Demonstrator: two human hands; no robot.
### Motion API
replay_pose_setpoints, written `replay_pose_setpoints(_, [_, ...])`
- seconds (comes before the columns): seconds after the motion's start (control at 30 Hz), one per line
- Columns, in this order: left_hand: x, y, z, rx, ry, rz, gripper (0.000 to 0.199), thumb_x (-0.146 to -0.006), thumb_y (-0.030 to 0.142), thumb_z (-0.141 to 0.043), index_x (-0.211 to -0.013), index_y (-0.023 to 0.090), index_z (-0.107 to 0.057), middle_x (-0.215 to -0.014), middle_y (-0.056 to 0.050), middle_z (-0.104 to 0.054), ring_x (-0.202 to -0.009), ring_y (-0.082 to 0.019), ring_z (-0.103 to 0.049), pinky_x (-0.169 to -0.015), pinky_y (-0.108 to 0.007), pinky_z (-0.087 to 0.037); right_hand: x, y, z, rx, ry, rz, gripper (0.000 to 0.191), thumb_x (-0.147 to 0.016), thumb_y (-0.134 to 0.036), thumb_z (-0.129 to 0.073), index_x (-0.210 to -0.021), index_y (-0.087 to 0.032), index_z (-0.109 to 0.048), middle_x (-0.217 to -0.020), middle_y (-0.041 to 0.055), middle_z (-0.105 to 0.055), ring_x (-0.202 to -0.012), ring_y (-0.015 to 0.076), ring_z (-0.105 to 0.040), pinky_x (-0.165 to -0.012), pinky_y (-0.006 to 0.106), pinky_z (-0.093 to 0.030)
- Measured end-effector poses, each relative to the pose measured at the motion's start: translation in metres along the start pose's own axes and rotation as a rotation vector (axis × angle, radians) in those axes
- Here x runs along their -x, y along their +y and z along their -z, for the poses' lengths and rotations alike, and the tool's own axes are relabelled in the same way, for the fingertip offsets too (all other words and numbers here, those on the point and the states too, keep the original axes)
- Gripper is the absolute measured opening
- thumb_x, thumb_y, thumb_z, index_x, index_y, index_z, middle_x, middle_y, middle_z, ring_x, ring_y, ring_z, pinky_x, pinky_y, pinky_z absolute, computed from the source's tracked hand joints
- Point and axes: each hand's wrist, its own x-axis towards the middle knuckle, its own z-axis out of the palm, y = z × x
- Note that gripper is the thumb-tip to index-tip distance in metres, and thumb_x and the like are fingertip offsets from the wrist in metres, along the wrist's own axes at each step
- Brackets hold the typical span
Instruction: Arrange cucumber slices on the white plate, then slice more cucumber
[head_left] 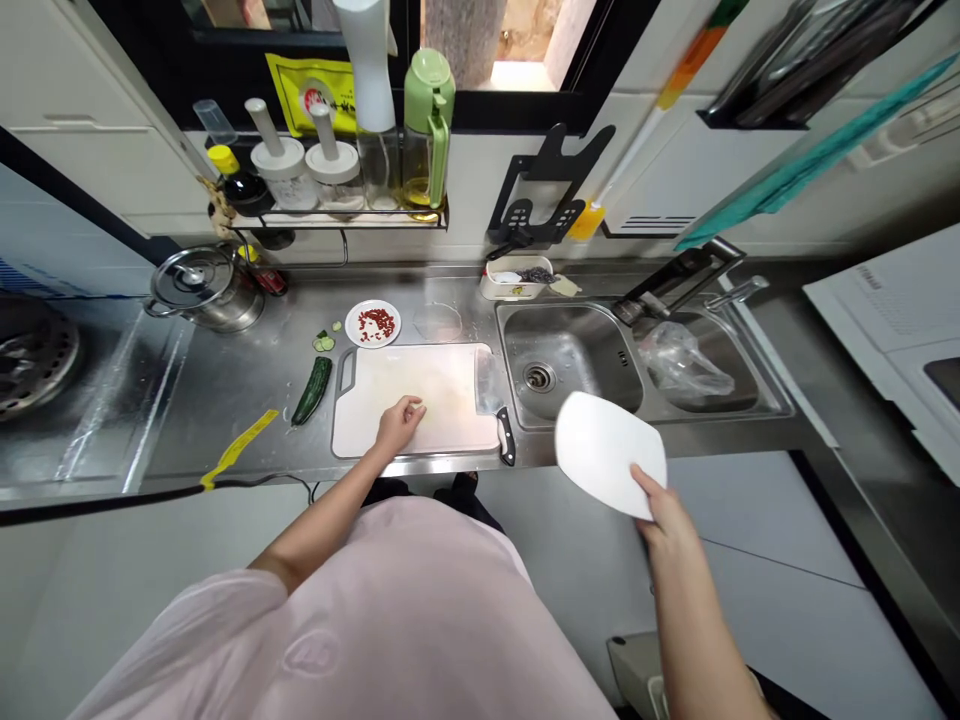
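My right hand [660, 505] grips a white plate [609, 450] by its near edge, with the thumb on top. The plate is squarish with rounded corners and hangs in front of the sink's left basin. My left hand [401, 425] is over the white cutting board [375, 375], fingers curled in against the thumb and nothing visible in them. A knife [487, 385] with a black handle lies on the board's right end. To the board's left rest a cucumber [312, 392] and a few green slices [323, 341]. Behind it is a small white plate [352, 325] holding chopped red pieces.
A double-basin sink [577, 325] is on the right, a clear plastic bag [682, 360] in its right basin. A lidded steel pot [206, 290] stands at the left. Bottles and jars fill a wall rack [337, 222]. Yellow tape [240, 448] sticks to the counter's front left.
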Motion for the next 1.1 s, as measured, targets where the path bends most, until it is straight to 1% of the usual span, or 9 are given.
replay_pose_setpoints(0.17, [-0.021, 0.029, -0.021, 0.548, -0.187, 0.197, 0.047, -0.08, 0.05, -0.058, -0.111, 0.015, -0.057, -0.076, -0.004, -0.063, -0.06, -0.01, -0.057, -0.055, -0.021, -0.045, -0.021, -0.018, -0.109, 0.061, -0.225, 0.032, 0.033, -0.063, -0.015, -0.072, -0.095, -0.011, -0.065, -0.086, 0.0089, -0.072, -0.076, 0.0216, -0.069, -0.071, 0.034, -0.059])
replay_pose_setpoints(0.3, [-0.033, 0.052, -0.025, 0.806, -0.315, 0.327, 0.055, -0.079, 0.052, -0.061, -0.118, 0.015, -0.053, -0.083, -0.007, -0.064, -0.067, -0.011, -0.062, -0.058, -0.022, -0.05, -0.021, -0.017, -0.189, 0.098, -0.335, -0.006, 0.029, -0.065, -0.009, -0.065, -0.094, -0.01, -0.064, -0.078, 0.0066, -0.072, -0.069, 0.0189, -0.067, -0.064, 0.031, -0.058])
replay_pose_setpoints(0.37, [-0.039, 0.058, -0.024, 0.852, -0.334, 0.353, 0.054, -0.077, 0.049, -0.064, -0.119, 0.016, -0.052, -0.083, -0.006, -0.064, -0.067, -0.012, -0.063, -0.058, -0.023, -0.051, -0.018, -0.014, -0.222, 0.113, -0.391, 0.011, 0.027, -0.066, -0.007, -0.062, -0.092, -0.01, -0.063, -0.077, 0.0054, -0.071, -0.067, 0.0172, -0.066, -0.062, 0.028, -0.057])
replay_pose_setpoints(0.47, [-0.05, 0.062, -0.02, 0.889, -0.253, 0.373, 0.052, -0.073, 0.033, -0.07, -0.118, 0.017, -0.05, -0.08, -0.003, -0.064, -0.065, -0.012, -0.064, -0.058, -0.023, -0.051, -0.014, -0.012, -0.261, 0.14, -0.432, 0.017, 0.027, -0.067, -0.006, -0.06, -0.093, -0.012, -0.06, -0.075, 0.003, -0.07, -0.064, 0.0151, -0.064, -0.059, 0.026, -0.055])
replay_pose_setpoints(0.57, [-0.065, 0.06, -0.014, 0.939, -0.109, 0.409, 0.048, -0.071, 0.02, -0.068, -0.115, 0.017, -0.048, -0.078, -0.001, -0.064, -0.061, -0.009, -0.063, -0.058, -0.021, -0.051, -0.011, -0.015, -0.286, 0.201, -0.467, 0.0, 0.026, -0.071, -0.008, -0.058, -0.096, -0.016, -0.056, -0.073, -0.0003, -0.066, -0.058, 0.0122, -0.061, -0.053, 0.025, -0.054])
replay_pose_setpoints(0.7, [-0.088, 0.051, -0.005, 0.997, 0.025, 0.438, 0.043, -0.071, 0.015, -0.063, -0.112, 0.017, -0.048, -0.076, 0.0, -0.064, -0.058, -0.008, -0.063, -0.058, -0.019, -0.051, -0.011, -0.026, -0.305, 0.317, -0.745, 0.011, 0.023, -0.076, -0.016, -0.06, -0.098, -0.019, -0.053, -0.074, -0.0003, -0.064, -0.054, 0.0106, -0.059, -0.046, 0.021, -0.051])
replay_pose_setpoints(0.8, [-0.103, 0.043, 0.001, 1.011, 0.072, 0.429, 0.045, -0.071, 0.014, -0.062, -0.114, 0.016, -0.048, -0.074, 0.001, -0.064, -0.057, -0.008, -0.062, -0.057, -0.019, -0.052, -0.016, -0.032, -0.315, 0.433, -0.864, 0.037, 0.024, -0.075, -0.016, -0.062, -0.096, -0.018, -0.049, -0.069, 0.0007, -0.063, -0.049, 0.011, -0.059, -0.036, 0.016, -0.04])
replay_pose_setpoints(0.9, [-0.115, 0.036, 0.004, 1.0, 0.083, 0.419, 0.047, -0.071, 0.014, -0.061, -0.116, 0.015, -0.048, -0.073, 0.0, -0.065, -0.057, -0.007, -0.062, -0.057, -0.019, -0.052, -0.026, -0.033, -0.326, 0.48, -0.916, 0.03, 0.022, -0.075, -0.014, -0.062, -0.091, -0.017, -0.047, -0.062, -0.0001, -0.06, -0.044, 0.0108, -0.057, -0.033, 0.015, -0.032])
replay_pose_setpoints(1.1, [-0.135, 0.024, 0.004, 0.938, 0.092, 0.383, 0.046, -0.072, 0.012, -0.061, -0.117, 0.014, -0.053, -0.073, 0.0, -0.064, -0.057, -0.006, -0.061, -0.06, -0.019, -0.053, -0.04, -0.029, -0.35, 0.489, -0.874, 0.07, 0.023, -0.077, -0.012, -0.062, -0.09, -0.018, -0.045, -0.062, -0.0022, -0.058, -0.039, 0.0076, -0.052, -0.031, 0.014, -0.025])
